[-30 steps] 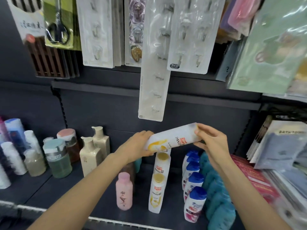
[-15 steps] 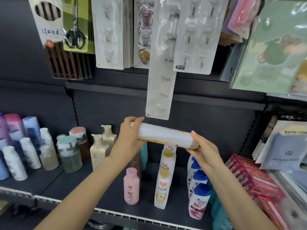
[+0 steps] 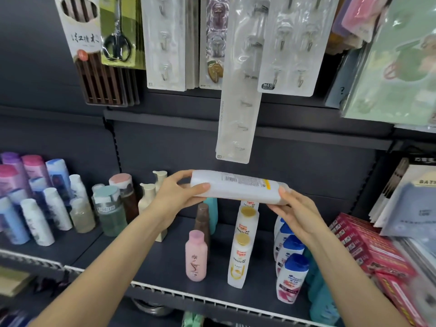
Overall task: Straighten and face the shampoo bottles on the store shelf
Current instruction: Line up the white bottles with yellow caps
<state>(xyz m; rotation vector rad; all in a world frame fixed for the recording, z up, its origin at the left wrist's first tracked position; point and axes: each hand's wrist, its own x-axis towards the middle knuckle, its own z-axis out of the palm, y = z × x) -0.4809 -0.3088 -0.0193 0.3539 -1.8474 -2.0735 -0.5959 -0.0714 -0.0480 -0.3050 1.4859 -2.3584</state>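
**White bottle held sideways above the Pantene row**

Held level in both hands: a white shampoo bottle [image 3: 238,188], lying on its side, barcode and small print turned up toward the camera, a yellow mark near its right end. Raised clear of the dark shelf [image 3: 165,260], directly above the row of white Pantene bottles [image 3: 243,244] with gold caps, touching none of them.

Left hand [image 3: 175,197] wrapped round the bottle's left end, thumb pressed along the near face, fingers curled over the top edge. Right hand [image 3: 291,212] cupped under the right end, thumb tip pinching the near face, fingers together beneath; fingertips hidden behind the bottle.

Relative to the held bottle: below and left, a pink bottle [image 3: 196,256] standing upright with a brown bottle [image 3: 203,220] behind it; below and right, blue-capped white bottles [image 3: 291,277] in a line running front to back; far left, beige pump bottles [image 3: 147,194]; straight above, a long clear pack of hooks [image 3: 240,90] hanging down, its lower end just over the bottle; far right, red boxes [image 3: 368,251].
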